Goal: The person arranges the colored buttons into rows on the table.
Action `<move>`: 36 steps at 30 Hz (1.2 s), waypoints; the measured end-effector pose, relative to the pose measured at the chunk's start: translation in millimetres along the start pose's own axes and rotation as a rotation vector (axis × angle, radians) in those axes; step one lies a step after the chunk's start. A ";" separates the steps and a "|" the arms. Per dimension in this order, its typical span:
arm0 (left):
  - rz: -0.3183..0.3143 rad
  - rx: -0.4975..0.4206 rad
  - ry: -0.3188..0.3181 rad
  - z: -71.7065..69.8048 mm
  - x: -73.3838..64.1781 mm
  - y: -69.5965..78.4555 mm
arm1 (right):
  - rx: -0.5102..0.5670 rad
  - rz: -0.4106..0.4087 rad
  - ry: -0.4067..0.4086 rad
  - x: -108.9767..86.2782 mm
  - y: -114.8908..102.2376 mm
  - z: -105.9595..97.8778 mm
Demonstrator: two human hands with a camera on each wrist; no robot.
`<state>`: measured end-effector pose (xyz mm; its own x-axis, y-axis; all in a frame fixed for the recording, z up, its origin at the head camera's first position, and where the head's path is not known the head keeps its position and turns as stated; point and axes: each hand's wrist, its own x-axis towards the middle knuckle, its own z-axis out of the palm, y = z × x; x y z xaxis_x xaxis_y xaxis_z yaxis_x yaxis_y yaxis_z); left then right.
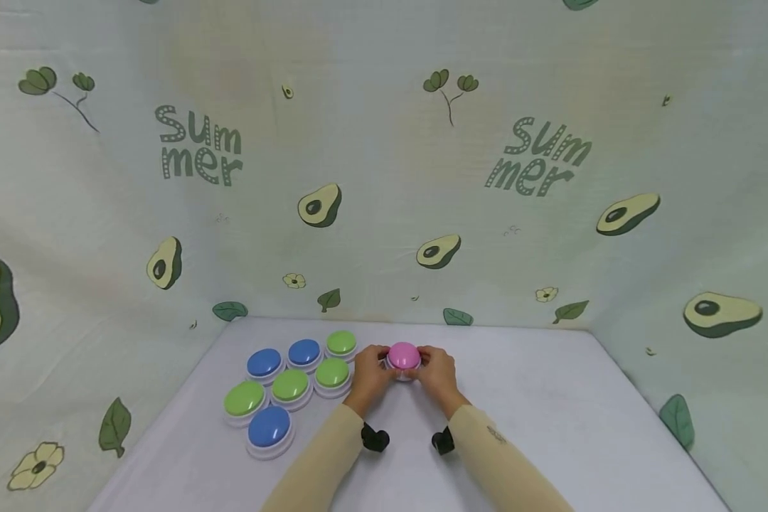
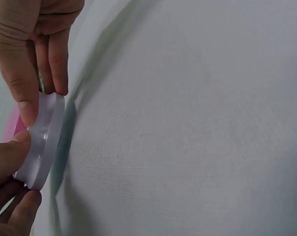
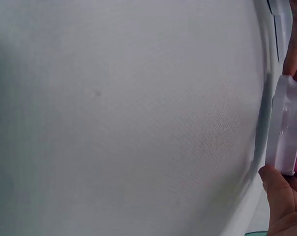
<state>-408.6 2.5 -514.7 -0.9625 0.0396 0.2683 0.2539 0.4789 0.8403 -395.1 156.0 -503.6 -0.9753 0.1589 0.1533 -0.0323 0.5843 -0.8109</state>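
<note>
Both hands hold one round push button (image 1: 404, 356), with a pink dome on a white base, near the back of the white table. My left hand (image 1: 371, 373) grips its left side and my right hand (image 1: 438, 373) grips the right side. In the left wrist view the thumbs press the front of the white base (image 2: 47, 132), while other fingers reach around its edge. The right wrist view shows the base (image 3: 283, 123) between the fingertips, low over the tabletop, with a bit of pink dome at the frame's edge.
Left of the hands stand several similar buttons, among them a green one (image 1: 332, 372) closest to the left hand, a blue one (image 1: 304, 352) behind and a blue one (image 1: 269, 427) at the front. A patterned cloth (image 1: 384, 284) encloses the table (image 1: 537, 405) at back and sides.
</note>
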 end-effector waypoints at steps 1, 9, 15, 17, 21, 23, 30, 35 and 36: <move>-0.004 0.009 -0.003 0.8 1.7 -1.5 | -0.002 -0.001 0.004 1.1 -0.6 0.9; -0.041 0.029 0.009 6.3 9.5 -9.3 | 0.016 0.024 -0.009 8.5 0.1 5.0; -0.033 0.038 0.005 7.8 11.9 -11.4 | -0.017 0.042 -0.018 12.8 0.1 4.7; -0.034 0.036 -0.001 7.2 12.4 -11.7 | -0.023 0.048 -0.022 13.6 -0.1 4.4; -0.047 0.029 -0.021 6.3 14.3 -13.0 | -0.028 0.066 -0.037 13.5 -0.8 3.3; -0.058 0.023 -0.029 5.6 15.3 -14.0 | -0.035 0.066 -0.043 13.8 -2.3 2.6; -0.066 0.008 -0.038 3.4 17.7 -15.6 | -0.010 0.107 -0.045 18.1 -0.5 3.2; -0.051 0.010 -0.050 2.3 17.8 -15.9 | -0.019 0.083 -0.035 20.3 2.9 2.7; -0.048 0.010 -0.053 2.2 18.2 -16.4 | -0.021 0.082 -0.034 20.2 3.2 2.4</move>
<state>-430.5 -2.6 -524.7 -0.9774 0.0629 0.2019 0.2065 0.4901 0.8469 -415.4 159.1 -504.4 -0.9814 0.1802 0.0669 0.0526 0.5867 -0.8081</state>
